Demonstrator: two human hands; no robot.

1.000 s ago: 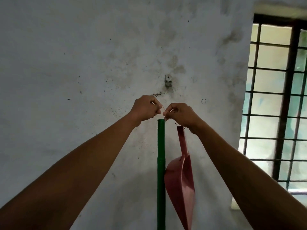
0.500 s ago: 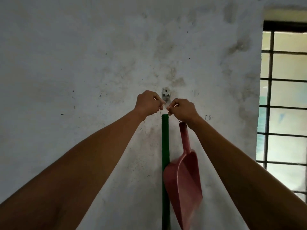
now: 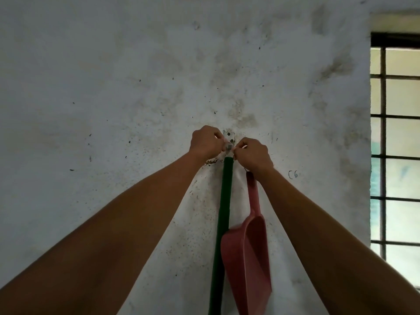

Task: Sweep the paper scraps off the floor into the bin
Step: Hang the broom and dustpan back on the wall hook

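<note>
A green broom handle (image 3: 223, 214) stands upright against the stained white wall, its top just under a small metal wall hook (image 3: 229, 137). A red dustpan (image 3: 248, 253) hangs beside it on the right, scoop down. My left hand (image 3: 205, 142) and my right hand (image 3: 253, 153) are both raised to the hook, fingers pinched on a thin hanging string at the handle's top. The dustpan's handle end sits under my right wrist. No paper scraps, floor or bin are in view.
A barred window (image 3: 395, 142) fills the right edge of the view. The wall (image 3: 113, 87) is bare, with dark stains and a small scribble (image 3: 292, 174) right of my right hand.
Both hands have risen with the string from below the hook up to it. The broom handle and dustpan have come up with them.
</note>
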